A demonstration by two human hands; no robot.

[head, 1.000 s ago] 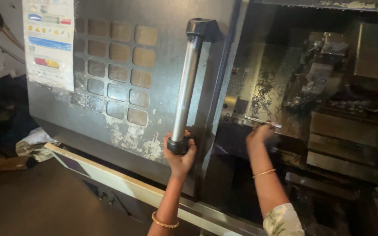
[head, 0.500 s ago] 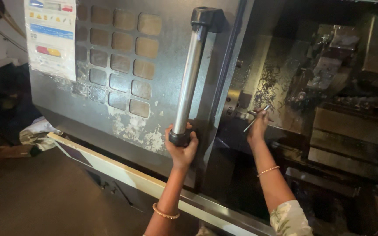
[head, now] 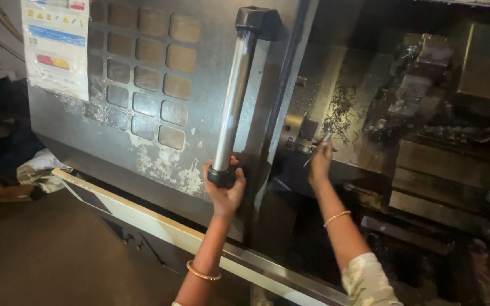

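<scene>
While the left hand (head: 225, 190) closes around the black lower end of the long vertical steel door handle (head: 232, 107) at the centre of the frame, the right hand (head: 320, 163) reaches into the dark machine interior (head: 426, 141) at right, fingers closed on a thin metal rod (head: 316, 152) that points toward the upper right. The handle is mounted on the grey sliding machine door (head: 160, 102), whose gridded window panel and a paper label sheet (head: 56, 45) occupy the upper left. Curled metal shavings (head: 341, 113) cling to the sloped wall just above the right hand.
</scene>
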